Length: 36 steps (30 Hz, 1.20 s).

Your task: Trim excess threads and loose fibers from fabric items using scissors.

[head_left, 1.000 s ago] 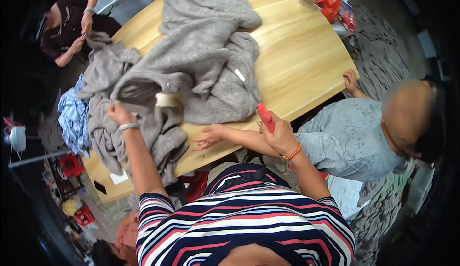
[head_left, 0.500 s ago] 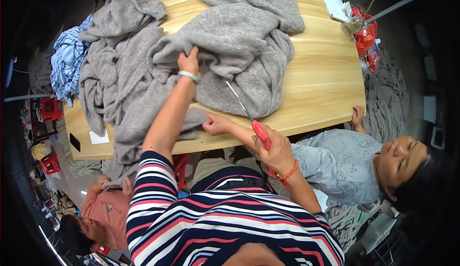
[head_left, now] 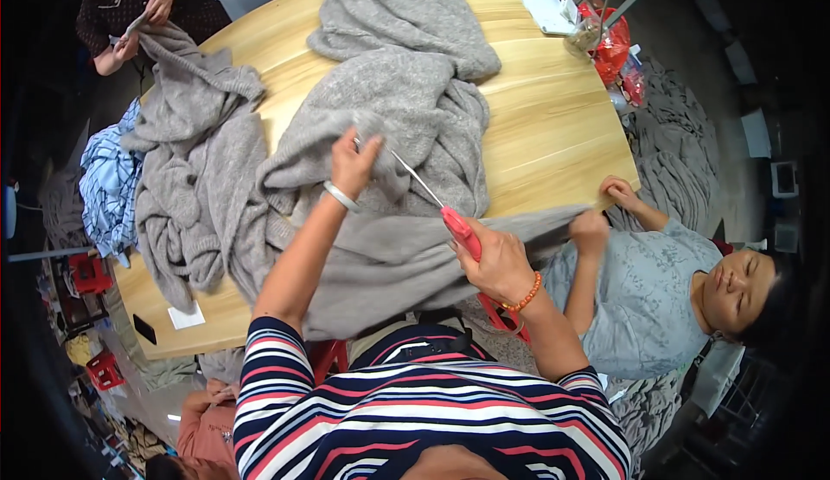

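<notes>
My left hand (head_left: 353, 164), with a silver bracelet on the wrist, pinches a fold of grey knitted fabric (head_left: 406, 125) heaped on the wooden table (head_left: 553, 134). My right hand (head_left: 497, 259), wearing an orange bead bracelet, grips red-handled scissors (head_left: 445, 212). Their thin blades point up-left toward my left hand's fingers. A flat grey piece (head_left: 389, 264) lies across the table's near edge under both hands.
A person in light grey at the right holds the flat piece's end (head_left: 592, 225). Another person at the top left handles a second grey garment (head_left: 186, 160). Blue striped cloth (head_left: 108, 186), red bags (head_left: 614, 43), white paper (head_left: 540, 0), a paper slip (head_left: 186, 317) and a dark phone (head_left: 144, 329) lie around.
My left hand drew back from the far pile to pinch fabric nearer me. My right hand lifted the scissors and aimed the blades at that fold. The flat piece now spreads across the near edge.
</notes>
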### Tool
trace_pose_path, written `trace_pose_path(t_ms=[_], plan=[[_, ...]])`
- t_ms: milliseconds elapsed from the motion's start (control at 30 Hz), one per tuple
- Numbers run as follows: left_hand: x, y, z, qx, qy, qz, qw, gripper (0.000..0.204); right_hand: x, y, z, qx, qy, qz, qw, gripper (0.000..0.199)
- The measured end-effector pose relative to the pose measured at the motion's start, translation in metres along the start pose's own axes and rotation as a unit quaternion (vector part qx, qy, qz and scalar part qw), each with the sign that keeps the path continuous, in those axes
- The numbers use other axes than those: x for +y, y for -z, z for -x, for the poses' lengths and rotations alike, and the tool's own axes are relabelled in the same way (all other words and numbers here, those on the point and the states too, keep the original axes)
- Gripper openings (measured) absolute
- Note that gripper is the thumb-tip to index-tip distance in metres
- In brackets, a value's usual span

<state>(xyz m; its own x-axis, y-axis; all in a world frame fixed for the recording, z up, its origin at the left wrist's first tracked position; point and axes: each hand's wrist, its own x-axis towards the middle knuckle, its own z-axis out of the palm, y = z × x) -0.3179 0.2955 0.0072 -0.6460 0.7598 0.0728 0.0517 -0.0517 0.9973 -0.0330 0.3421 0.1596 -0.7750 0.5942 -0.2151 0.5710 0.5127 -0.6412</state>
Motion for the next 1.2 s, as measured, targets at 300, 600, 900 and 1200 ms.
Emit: trace_pose_path(t_ms=[300, 600, 900, 1200], plan=[[-0.005, -0.001, 0.027, -0.156, -0.281, -0.409, 0.854, 0.019, 0.021, -0.008, -0.026, -0.053, -0.046, 0.081, 0.994, 0.03], [-0.045, -0.004, 0.026, -0.059, 0.178, 0.164, 0.969, 0.015, 0.031, 0.0, -0.029, -0.046, -0.061, 0.079, 0.994, 0.029], [-0.063, -0.032, 0.019, 0.075, 0.192, 0.272, 0.94, 0.067, 0.046, -0.022, -0.008, -0.031, -0.039, 0.069, 0.996, 0.03], [-0.046, -0.029, 0.062, -0.06, 0.155, 0.173, 0.971, 0.042, 0.036, -0.016, -0.012, -0.099, -0.054, 0.11, 0.987, 0.033]])
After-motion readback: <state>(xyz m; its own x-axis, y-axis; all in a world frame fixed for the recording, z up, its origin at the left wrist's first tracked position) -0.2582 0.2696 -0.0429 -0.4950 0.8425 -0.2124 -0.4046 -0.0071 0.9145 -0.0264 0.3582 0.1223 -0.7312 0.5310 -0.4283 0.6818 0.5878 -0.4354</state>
